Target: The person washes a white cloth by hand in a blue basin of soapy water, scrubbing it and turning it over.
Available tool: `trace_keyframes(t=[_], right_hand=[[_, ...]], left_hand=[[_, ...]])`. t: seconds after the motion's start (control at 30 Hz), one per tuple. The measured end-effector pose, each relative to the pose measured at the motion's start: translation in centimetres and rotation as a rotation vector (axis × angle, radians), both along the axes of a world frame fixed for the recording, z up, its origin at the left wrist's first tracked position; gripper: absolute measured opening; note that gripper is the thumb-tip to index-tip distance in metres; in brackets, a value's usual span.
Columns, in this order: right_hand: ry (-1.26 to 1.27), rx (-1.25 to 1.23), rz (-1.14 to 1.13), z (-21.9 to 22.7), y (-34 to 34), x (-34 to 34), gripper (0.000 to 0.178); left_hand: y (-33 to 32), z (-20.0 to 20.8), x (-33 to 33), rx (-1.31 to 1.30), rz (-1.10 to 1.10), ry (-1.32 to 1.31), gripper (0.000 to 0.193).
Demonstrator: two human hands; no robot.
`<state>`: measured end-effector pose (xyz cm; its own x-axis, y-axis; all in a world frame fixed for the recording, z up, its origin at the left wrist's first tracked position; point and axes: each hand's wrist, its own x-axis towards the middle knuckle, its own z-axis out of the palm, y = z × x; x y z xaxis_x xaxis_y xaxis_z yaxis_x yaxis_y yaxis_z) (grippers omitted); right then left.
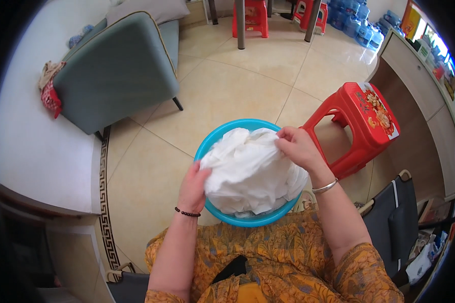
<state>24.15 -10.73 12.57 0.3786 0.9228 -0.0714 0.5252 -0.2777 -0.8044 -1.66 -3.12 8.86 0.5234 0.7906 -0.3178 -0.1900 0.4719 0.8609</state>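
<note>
A round blue plastic basin (213, 140) rests on my lap, filled with a crumpled white cloth (247, 171). My left hand (193, 186) grips the cloth at its left edge, fingers tucked into the folds. My right hand (298, 147) pinches the cloth's upper right part and pulls it up slightly. A dark bead bracelet is on my left wrist and a silver bangle on my right. My orange patterned clothing shows below the basin.
A red plastic stool (361, 123) stands right of the basin on the beige tiled floor. A grey-green armchair (116, 70) is at the upper left, with a white surface (35, 151) beside it. Further red stools (250, 17) and water bottles (356, 22) stand far back. A dark chair (394, 217) is at my right.
</note>
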Motion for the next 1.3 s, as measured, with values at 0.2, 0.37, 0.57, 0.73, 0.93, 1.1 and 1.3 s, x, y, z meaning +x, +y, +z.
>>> trace_keyframes(t=[0.2,0.37,0.57,0.73,0.93,1.1,1.3], right_hand=[[0.554,0.199,-0.136,1.4,0.2,-0.8,0.018],[0.261,0.133,-0.007,-0.8,0.8,-0.2,0.027],[-0.199,0.114,0.238,-1.1,-0.7,-1.3,0.040],[-0.658,-0.058,0.234,-3.2,-0.1,-1.8,0.032],[0.014,0.239,-0.002,-0.4,0.7,-1.3,0.021],[0.270,0.584,-0.107,1.0,-0.3,-1.2,0.019],[0.271,0.612,-0.188,0.6,-0.2,0.3,0.019]], left_hand=[[0.3,0.4,0.1,-0.101,0.016,-0.236,0.036],[1.0,-1.3,0.0,-0.334,-0.032,-0.306,0.042],[0.6,-0.6,-0.2,-0.176,-0.042,-0.270,0.052],[0.6,-0.4,0.1,-0.153,-0.057,-0.274,0.061],[0.7,0.1,-0.2,-0.018,-0.048,-0.326,0.063],[0.1,1.5,-0.1,0.037,0.002,-0.308,0.051],[-0.4,0.0,0.5,0.297,-0.021,-0.032,0.040]])
